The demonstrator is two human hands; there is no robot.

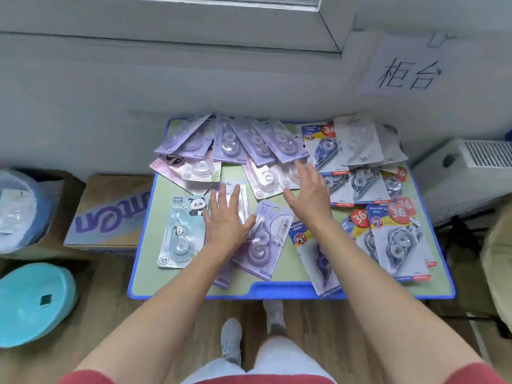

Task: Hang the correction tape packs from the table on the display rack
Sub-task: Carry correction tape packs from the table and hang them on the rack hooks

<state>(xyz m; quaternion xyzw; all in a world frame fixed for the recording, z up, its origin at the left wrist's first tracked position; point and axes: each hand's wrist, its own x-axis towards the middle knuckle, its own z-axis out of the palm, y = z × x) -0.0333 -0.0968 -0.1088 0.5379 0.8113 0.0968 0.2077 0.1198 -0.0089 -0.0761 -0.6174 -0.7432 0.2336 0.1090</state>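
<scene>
Several correction tape packs cover a small green table with a blue rim (282,292). My left hand (225,217) lies flat, fingers straight, on a pale purple pack (235,200), beside a panda pack (181,231) and a purple "36" pack (263,239). My right hand (307,189) hovers with fingers spread over pink packs (266,181) in the table's middle, holding nothing. Purple packs (235,139) lie fanned at the back, blue-and-yellow packs (396,236) on the right. No display rack is in view.
A cardboard box (110,212) stands left of the table, a turquoise stool (33,303) at the lower left. A white heater (465,176) sits to the right. The wall with a paper sign (407,70) is behind. My feet (249,333) stand at the table's front edge.
</scene>
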